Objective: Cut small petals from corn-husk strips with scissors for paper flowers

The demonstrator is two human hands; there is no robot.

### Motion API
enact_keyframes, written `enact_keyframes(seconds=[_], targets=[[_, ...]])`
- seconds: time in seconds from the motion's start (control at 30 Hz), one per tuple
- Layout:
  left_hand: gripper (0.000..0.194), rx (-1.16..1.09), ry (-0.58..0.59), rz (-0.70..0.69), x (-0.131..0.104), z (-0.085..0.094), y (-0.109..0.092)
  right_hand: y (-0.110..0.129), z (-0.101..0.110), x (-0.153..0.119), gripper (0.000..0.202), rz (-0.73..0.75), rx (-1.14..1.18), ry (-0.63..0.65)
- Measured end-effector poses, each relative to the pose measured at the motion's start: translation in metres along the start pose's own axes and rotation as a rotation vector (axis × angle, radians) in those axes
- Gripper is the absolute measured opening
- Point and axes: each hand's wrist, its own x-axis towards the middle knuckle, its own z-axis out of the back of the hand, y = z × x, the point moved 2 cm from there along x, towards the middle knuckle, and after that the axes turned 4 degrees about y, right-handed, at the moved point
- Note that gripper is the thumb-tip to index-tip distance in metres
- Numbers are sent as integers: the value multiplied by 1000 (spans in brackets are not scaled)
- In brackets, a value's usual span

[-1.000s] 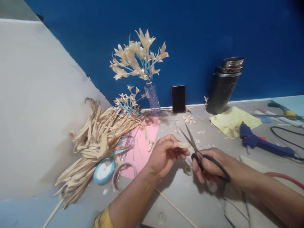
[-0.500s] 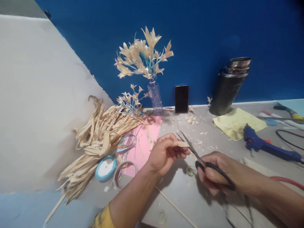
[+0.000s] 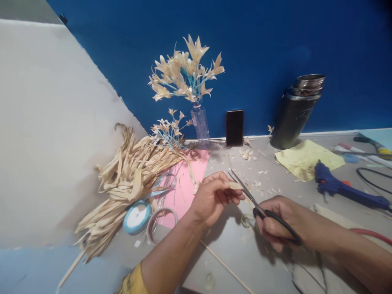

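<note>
Between the thumb and fingers of my left hand (image 3: pixel 216 196) is a small pale strip of dried husk (image 3: pixel 235 185), its free end pointing right. My right hand (image 3: pixel 277 222) is wrapped round the black handles of a pair of scissors (image 3: pixel 259 207). The scissor blades cross right at the strip's free end, only slightly apart. Whether they touch the strip I cannot tell exactly. Small pale clippings (image 3: pixel 260 173) lie scattered on the table beyond both hands.
A bundle of dried husks (image 3: pixel 131 171), a blue ribbon spool (image 3: pixel 137 217) and a tape roll (image 3: pixel 150 228) lie left. Husk flowers (image 3: pixel 183 69) stand in a clear bottle (image 3: pixel 200 126) beside a phone (image 3: pixel 234 128). A dark flask (image 3: pixel 294 118) and blue glue gun (image 3: pixel 346 190) are right.
The scissor blades have closed slightly at the end of the strip. My left hand keeps its hold almost unmoved.
</note>
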Motion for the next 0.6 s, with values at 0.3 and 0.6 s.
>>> enact_keyframes(seconds=[0.3, 0.6], targets=[[11, 15, 5, -9, 1, 2, 1, -2, 0, 1, 36, -43, -37, -20], [11, 126, 18, -34, -1, 3, -7, 1, -1, 0, 36, -60, -78, -40]])
